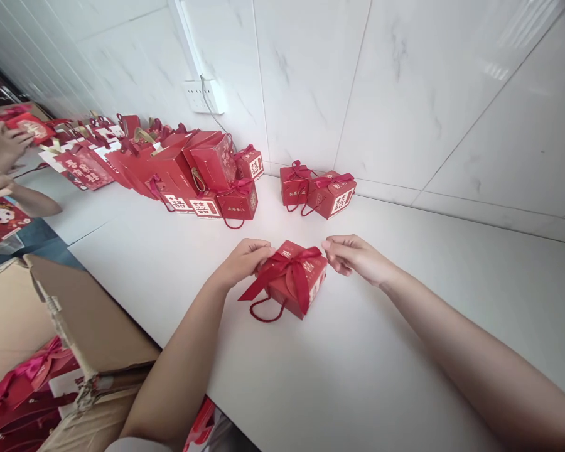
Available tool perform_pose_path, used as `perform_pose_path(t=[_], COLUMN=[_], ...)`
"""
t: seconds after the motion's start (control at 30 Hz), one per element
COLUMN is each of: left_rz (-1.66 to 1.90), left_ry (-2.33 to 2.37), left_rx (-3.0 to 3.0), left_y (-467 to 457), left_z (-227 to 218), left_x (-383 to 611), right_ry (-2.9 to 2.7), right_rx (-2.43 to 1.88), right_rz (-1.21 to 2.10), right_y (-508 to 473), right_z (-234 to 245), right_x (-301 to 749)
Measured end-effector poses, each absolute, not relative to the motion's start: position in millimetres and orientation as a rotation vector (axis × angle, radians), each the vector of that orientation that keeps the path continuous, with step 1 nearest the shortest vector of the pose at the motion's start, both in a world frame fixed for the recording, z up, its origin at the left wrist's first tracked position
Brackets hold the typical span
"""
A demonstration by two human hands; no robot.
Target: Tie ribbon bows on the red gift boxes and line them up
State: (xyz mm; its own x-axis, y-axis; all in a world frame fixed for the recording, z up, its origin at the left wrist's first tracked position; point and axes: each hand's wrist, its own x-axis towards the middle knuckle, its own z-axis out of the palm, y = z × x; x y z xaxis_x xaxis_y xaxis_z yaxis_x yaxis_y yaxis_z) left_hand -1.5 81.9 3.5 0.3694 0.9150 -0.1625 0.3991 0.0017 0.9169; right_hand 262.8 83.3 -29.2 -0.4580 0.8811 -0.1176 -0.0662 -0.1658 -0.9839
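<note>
A small red gift box [306, 290] sits on the white table in front of me, with a dark red ribbon bow [295, 267] across its top. Its cord handle [267, 317] loops out onto the table at the near left. My left hand [247, 260] is closed at the box's left side, thumb and fingers pinching the ribbon beside the bow. On the other side, my right hand [353, 256] has its fingers curled and pinched right by the end of the bow's right loop. Whether ribbon lies between those fingertips I cannot make out.
Two finished-looking red boxes [332, 193] stand against the tiled wall. Many red gift bags and boxes [169, 163] crowd the back left. An open cardboard carton [94, 314] with red boxes stands at the near left. Another person's hands [7, 147] hold a red box at far left.
</note>
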Motion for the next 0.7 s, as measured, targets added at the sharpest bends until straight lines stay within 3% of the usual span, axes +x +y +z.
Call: perform_pose_path(t=[0.23,0.47,0.7], left_rz=[0.847,0.391,0.938], left_ry=[1.359,0.860,1.231], left_rx=[1.566,1.912,1.830], left_y=[101,85,81], left_z=[-5,11,33], left_x=[-26,-42,-38], right_ry=[-1.160,-1.107,-0.916], right_rx=[-0.906,-0.721,-0.661], right_rz=[1.580,1.673,1.720], right_y=[99,94,105], right_z=[-86,-82,-94], right_x=[253,249,257])
